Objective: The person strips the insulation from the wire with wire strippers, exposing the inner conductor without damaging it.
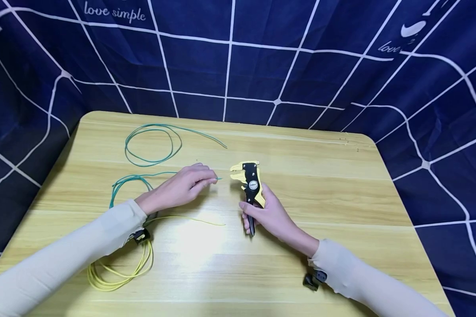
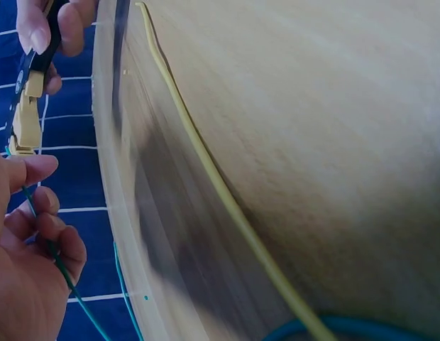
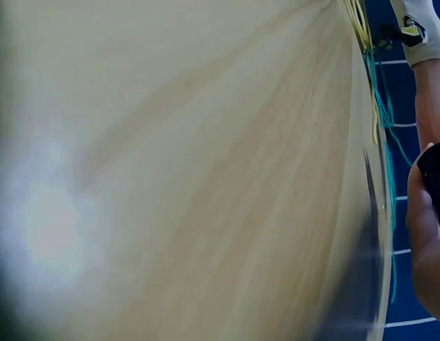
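My left hand [image 1: 182, 187] pinches a green wire [image 1: 163, 173] between thumb and fingertips, and a short end pokes out toward the right. The rest of that wire loops back under my left forearm. My right hand [image 1: 273, 215] grips the handles of a yellow-and-black wire stripper [image 1: 252, 178]. Its jaws point left, toward the wire's end, with a small gap between them in the head view. In the left wrist view, the green wire [image 2: 72, 290] runs across the left palm. The right wrist view catches only a black handle [image 3: 436, 177] of the tool in the right hand.
A second green wire [image 1: 173, 152] lies coiled at the back of the wooden table [image 1: 333, 176]. Coiled yellow wire [image 1: 103, 286] lies at front left, partly beneath the left forearm, with one end [image 1: 200, 220] stretching right. Blue grid-patterned cloth [image 1: 198, 66] surrounds the table's back and sides.
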`<action>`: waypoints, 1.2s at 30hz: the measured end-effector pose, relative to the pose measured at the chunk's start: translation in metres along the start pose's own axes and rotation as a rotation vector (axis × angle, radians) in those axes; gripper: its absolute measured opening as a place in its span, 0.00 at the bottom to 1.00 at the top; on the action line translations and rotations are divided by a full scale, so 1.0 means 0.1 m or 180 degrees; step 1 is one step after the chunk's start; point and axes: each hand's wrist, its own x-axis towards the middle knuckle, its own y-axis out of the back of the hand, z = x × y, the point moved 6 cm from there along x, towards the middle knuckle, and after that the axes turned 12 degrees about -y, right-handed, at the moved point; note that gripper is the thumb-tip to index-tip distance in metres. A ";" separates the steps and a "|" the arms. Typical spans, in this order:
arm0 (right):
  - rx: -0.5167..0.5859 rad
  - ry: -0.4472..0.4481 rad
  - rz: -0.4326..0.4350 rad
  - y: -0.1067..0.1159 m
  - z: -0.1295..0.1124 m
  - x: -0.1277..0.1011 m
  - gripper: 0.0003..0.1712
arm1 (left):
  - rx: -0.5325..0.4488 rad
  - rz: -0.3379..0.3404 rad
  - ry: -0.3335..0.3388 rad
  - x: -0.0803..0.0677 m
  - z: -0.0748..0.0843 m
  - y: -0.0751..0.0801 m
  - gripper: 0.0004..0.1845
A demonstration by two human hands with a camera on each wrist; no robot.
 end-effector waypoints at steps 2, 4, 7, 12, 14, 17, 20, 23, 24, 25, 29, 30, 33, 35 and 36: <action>-0.0004 -0.0012 0.0001 0.02 0.00 -0.02 0.34 | -0.0010 -0.0050 0.0029 0.00 -0.01 -0.01 0.08; -0.0028 -0.0011 -0.0016 0.03 0.00 -0.03 0.36 | -0.0010 -0.0115 0.0058 0.01 -0.02 -0.03 0.08; -0.0048 0.0003 -0.0064 0.04 -0.01 -0.06 0.37 | -0.0008 -0.0214 0.0077 0.02 -0.04 -0.06 0.09; 0.0142 0.0045 -0.0343 0.06 -0.01 -0.10 0.39 | 0.0046 -0.0382 0.0081 0.02 -0.06 -0.11 0.08; 0.0317 0.0045 -0.0501 0.07 -0.02 -0.12 0.39 | 0.0077 -0.0459 0.0101 0.02 -0.05 -0.13 0.09; 0.0561 0.0048 -0.0683 0.11 -0.03 -0.15 0.39 | 0.0148 -0.0569 0.0163 0.00 -0.05 -0.16 0.09; 0.0598 0.0071 -0.0721 0.15 -0.04 -0.18 0.41 | 0.0220 -0.0630 0.0201 -0.01 -0.06 -0.18 0.10; 0.0526 0.0090 -0.0721 0.19 -0.03 -0.21 0.43 | 0.0233 -0.0654 0.0213 -0.01 -0.08 -0.19 0.08; 0.0499 0.0091 -0.0729 0.19 -0.03 -0.22 0.44 | 0.0227 -0.0665 0.0223 -0.01 -0.08 -0.20 0.08; 0.0476 0.0097 -0.0742 0.20 -0.03 -0.22 0.44 | 0.0225 -0.0684 0.0243 -0.02 -0.08 -0.20 0.07; 0.0531 0.0126 -0.0718 0.25 -0.03 -0.26 0.44 | 0.0253 -0.0763 0.0308 -0.02 -0.08 -0.22 0.07; 0.0574 0.0144 -0.0689 0.27 -0.04 -0.27 0.44 | 0.0280 -0.0781 0.0312 -0.02 -0.07 -0.22 0.07; 0.0721 0.0203 -0.0605 0.34 -0.07 -0.30 0.45 | 0.0356 -0.0792 0.0264 -0.02 -0.06 -0.23 0.07; 0.0787 0.0248 -0.0593 0.38 -0.09 -0.31 0.45 | 0.0408 -0.0784 0.0205 -0.01 -0.06 -0.22 0.07; 0.0807 0.0272 -0.0597 0.40 -0.10 -0.32 0.45 | 0.0431 -0.0779 0.0179 -0.01 -0.05 -0.22 0.07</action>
